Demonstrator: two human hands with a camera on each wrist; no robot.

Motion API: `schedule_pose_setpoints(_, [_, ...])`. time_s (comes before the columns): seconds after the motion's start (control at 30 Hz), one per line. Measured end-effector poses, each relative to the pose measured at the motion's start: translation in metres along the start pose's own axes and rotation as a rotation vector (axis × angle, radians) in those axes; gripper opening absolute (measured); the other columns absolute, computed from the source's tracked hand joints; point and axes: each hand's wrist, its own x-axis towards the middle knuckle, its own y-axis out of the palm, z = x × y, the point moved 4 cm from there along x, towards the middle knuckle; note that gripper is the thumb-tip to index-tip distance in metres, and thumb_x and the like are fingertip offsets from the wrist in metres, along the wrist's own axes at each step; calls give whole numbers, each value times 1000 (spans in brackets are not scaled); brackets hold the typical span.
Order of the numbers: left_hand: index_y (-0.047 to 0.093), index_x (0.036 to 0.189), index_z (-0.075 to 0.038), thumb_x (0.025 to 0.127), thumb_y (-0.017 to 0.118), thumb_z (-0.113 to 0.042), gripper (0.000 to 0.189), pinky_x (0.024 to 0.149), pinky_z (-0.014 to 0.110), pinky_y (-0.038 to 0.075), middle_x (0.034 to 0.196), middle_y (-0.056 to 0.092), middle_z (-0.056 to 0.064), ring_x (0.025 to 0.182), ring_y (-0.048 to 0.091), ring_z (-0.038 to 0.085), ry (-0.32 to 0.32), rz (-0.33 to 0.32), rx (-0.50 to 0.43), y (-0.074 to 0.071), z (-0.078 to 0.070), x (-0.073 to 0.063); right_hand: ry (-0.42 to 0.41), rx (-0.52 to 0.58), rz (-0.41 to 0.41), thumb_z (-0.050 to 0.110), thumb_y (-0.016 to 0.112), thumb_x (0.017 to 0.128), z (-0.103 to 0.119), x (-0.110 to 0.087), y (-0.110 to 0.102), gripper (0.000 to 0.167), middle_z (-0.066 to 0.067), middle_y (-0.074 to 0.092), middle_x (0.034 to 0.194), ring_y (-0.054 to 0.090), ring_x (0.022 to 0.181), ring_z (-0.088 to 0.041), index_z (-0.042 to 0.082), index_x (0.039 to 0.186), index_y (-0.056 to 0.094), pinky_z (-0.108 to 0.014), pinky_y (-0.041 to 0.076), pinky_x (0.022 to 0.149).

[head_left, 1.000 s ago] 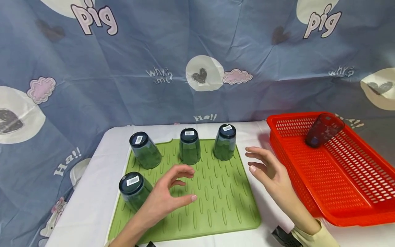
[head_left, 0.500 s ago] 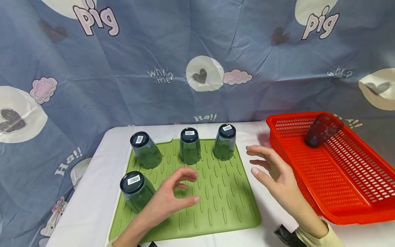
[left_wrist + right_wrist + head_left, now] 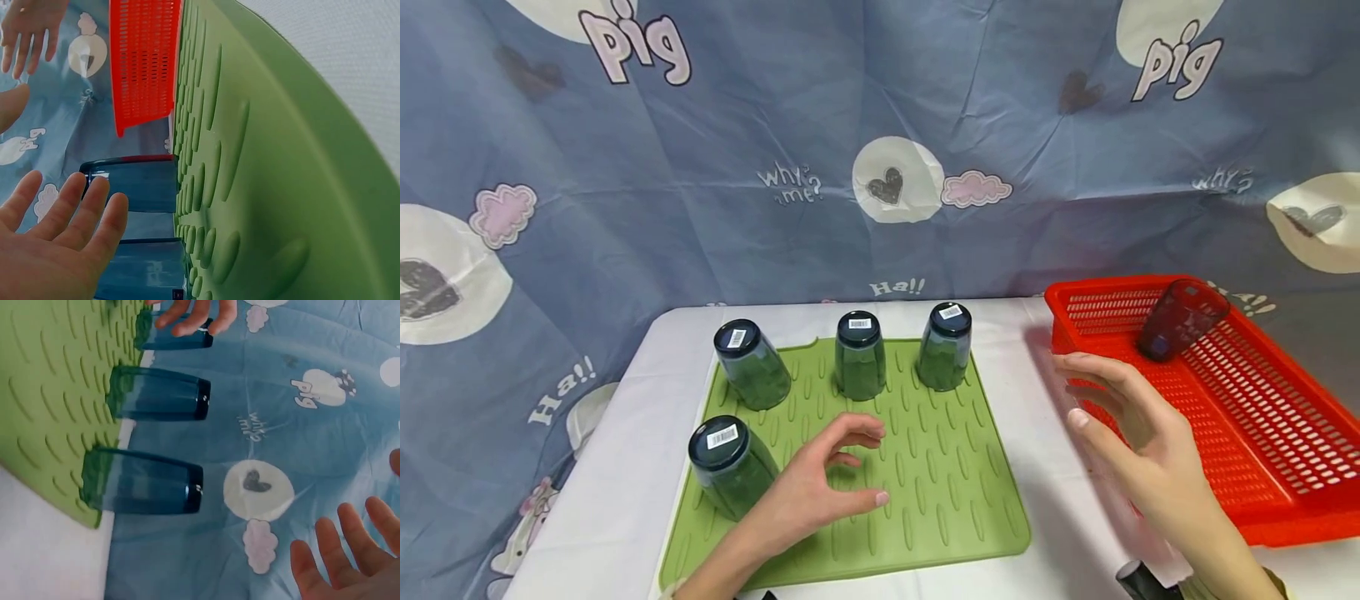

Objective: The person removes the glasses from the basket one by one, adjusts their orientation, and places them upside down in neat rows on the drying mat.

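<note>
Several dark blue glasses stand upside down on a green ridged mat (image 3: pixel 925 525). Three form the back row: a left glass (image 3: pixel 754 367), a middle glass (image 3: pixel 861 357) and a right glass (image 3: pixel 944 348). A front-left glass (image 3: pixel 733 467) is partly covered by my left hand (image 3: pixel 812 492), which hovers over the mat with fingers relaxed and holds nothing. My right hand (image 3: pixel 1138 450), also holding nothing, is in the air beside the red basket (image 3: pixel 1262 529), overlapping its left side in the head view. Inside that basket a single glass (image 3: pixel 1180 321) leans at the back.
A white cloth (image 3: pixel 595 500) covers the table under the mat and basket. Behind it hangs a blue printed curtain (image 3: pixel 775 242). In the left wrist view, the basket's red wall (image 3: pixel 144 62) rises beyond the mat.
My right hand has moved right, from beside the mat to the basket's left side. The left hand has shifted slightly right and down. The glasses stay where they were.
</note>
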Motion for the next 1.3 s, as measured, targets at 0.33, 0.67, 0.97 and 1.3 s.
schedule_pose_setpoints(0.33, [54, 129, -29, 77, 85, -20, 61, 101, 46, 45, 128, 56, -5, 121, 52, 28, -38, 24, -5, -1, 1, 0, 110, -411, 72, -20, 66, 81, 26, 4, -20, 57, -17, 57, 128, 55, 115, -21, -3, 133, 54, -20, 43, 99])
schedule_pose_setpoints(0.67, [55, 128, -29, 76, 85, -16, 61, 100, 44, 45, 128, 57, -6, 121, 52, 27, -57, 19, -5, -1, 0, 0, 234, -585, 92, -7, 69, 88, 24, 18, -51, 54, -4, 58, 129, 55, 113, -13, 13, 136, 56, -10, 44, 91])
schedule_pose_setpoints(0.97, [55, 128, -29, 77, 84, -15, 60, 99, 44, 46, 127, 57, -6, 120, 52, 28, -45, 8, -4, -2, -2, -3, 250, -653, 73, -3, 68, 89, 5, 27, -94, 53, 0, 56, 128, 54, 109, -5, 11, 138, 54, -5, 44, 84])
schedule_pose_setpoints(1.3, [54, 128, -29, 79, 83, -20, 58, 98, 45, 46, 126, 57, -6, 119, 53, 26, -30, 20, 1, -3, -3, -3, 331, -769, 50, 13, 68, 94, -29, 35, -149, 48, 8, 51, 126, 45, 107, 8, 13, 139, 50, 1, 35, 78])
